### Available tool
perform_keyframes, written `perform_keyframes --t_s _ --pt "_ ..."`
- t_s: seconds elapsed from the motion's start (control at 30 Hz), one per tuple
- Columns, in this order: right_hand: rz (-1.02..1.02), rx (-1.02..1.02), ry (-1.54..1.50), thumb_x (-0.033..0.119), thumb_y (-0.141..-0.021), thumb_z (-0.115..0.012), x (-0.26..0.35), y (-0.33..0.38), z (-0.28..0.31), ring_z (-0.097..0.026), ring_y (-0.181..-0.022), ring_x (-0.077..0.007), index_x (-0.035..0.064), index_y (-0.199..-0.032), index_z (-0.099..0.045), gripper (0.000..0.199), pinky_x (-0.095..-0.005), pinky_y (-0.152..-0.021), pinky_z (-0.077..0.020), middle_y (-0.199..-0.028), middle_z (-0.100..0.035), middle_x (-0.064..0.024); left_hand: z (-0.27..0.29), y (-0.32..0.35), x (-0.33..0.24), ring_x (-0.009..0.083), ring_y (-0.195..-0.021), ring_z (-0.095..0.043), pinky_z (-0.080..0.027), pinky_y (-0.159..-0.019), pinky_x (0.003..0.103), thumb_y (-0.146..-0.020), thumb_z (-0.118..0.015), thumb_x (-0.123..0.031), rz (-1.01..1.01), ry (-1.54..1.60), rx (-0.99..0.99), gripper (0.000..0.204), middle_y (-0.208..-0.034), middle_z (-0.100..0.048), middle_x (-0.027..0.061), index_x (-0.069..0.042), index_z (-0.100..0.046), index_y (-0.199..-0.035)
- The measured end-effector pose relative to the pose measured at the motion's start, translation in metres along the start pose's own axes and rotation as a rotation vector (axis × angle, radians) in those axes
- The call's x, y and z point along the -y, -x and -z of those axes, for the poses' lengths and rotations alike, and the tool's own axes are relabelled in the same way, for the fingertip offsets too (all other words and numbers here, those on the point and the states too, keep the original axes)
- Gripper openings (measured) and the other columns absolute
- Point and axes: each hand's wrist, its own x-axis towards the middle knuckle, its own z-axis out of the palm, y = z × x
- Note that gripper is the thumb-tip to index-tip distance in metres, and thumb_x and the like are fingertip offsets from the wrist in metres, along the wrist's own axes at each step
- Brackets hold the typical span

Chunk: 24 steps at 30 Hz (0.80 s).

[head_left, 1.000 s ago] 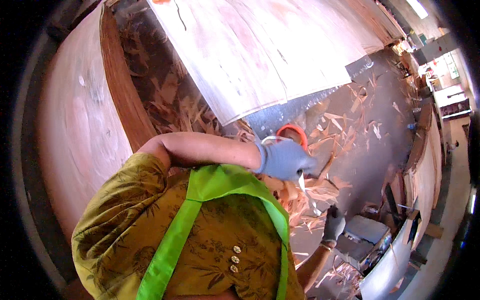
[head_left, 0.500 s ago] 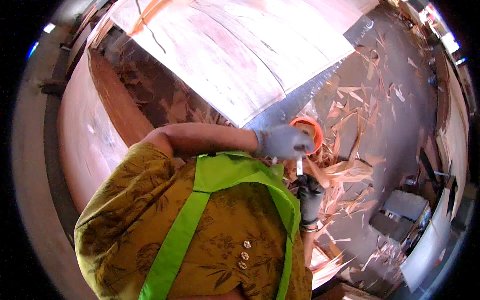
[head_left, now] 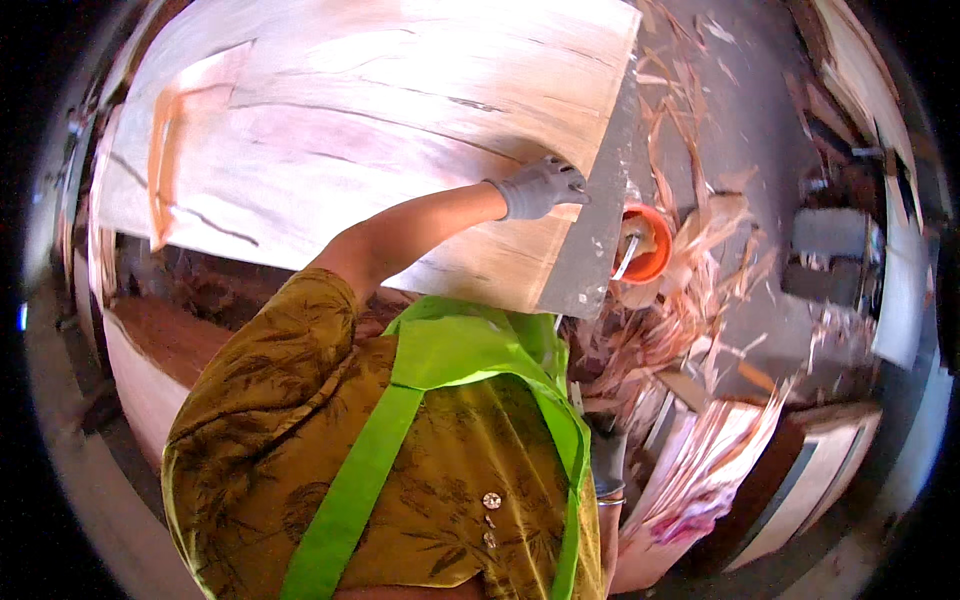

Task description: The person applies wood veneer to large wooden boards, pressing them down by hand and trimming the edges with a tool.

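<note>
My left hand (head_left: 545,188), in a grey glove, is over the right part of a large pale wood veneer sheet (head_left: 400,130). Its fingers are curled near the sheet's right edge, and what they hold, if anything, is too small to make out. Just right of that edge stands an orange bucket (head_left: 660,262) with a white-handled tool (head_left: 627,257) leaning in it. Low beside my apron, only the gloved wrist of my right hand (head_left: 608,462) shows; its fingers are hidden.
Torn veneer strips (head_left: 690,300) cover the floor around the bucket. A stack of veneer sheets (head_left: 705,470) lies at the lower right, with a dark grey box-shaped object (head_left: 830,240) farther right. A smaller veneer piece (head_left: 200,90) rests on the large sheet's left part.
My left hand has left the bucket and tool and moved up and left onto the sheet. My right hand has drawn down beside my body. The view has turned, shifting the sheet and bucket.
</note>
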Motion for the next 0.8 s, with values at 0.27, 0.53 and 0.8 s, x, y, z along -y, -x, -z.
perform_keyframes --t_s 0.27,0.53,0.8 --pt "0.021 -0.087 -0.051 -0.004 -0.078 -0.057 0.024 0.042 -0.105 -0.056 -0.071 -0.0100 -0.0011 -0.089 -0.064 0.013 -0.0244 -0.065 -0.0458 -0.081 -0.063 -0.0017 -0.005 -0.013 0.010 0.0262 -0.110 -0.045 -0.035 -0.089 0.046 -0.075 -0.056 -0.011 -0.127 -0.034 0.051 0.034 -0.116 -0.051 0.0041 -0.020 -0.060 -0.107" --pt "0.051 -0.074 -0.021 0.000 -0.081 -0.060 0.014 0.022 -0.125 -0.056 -0.068 -0.0086 -0.0012 -0.092 -0.063 0.012 -0.0224 -0.061 -0.0446 -0.079 -0.062 -0.0019 -0.025 -0.020 0.021 0.0210 -0.102 -0.051 -0.041 -0.078 0.042 -0.077 -0.055 -0.023 -0.245 -0.105 -0.103 0.021 -0.110 -0.056 0.0001 -0.022 -0.064 -0.096" --pt "0.173 -0.060 0.024 0.001 -0.083 -0.057 0.017 0.000 -0.144 -0.054 -0.066 -0.0079 -0.0026 -0.086 -0.059 0.005 -0.0227 -0.060 -0.0442 -0.073 -0.061 -0.0039 -0.008 -0.014 0.017 0.0189 -0.098 -0.054 -0.043 -0.078 0.039 -0.078 -0.052 -0.017 -0.195 -0.241 -0.136 0.022 -0.109 -0.057 -0.0013 -0.022 -0.063 -0.095"
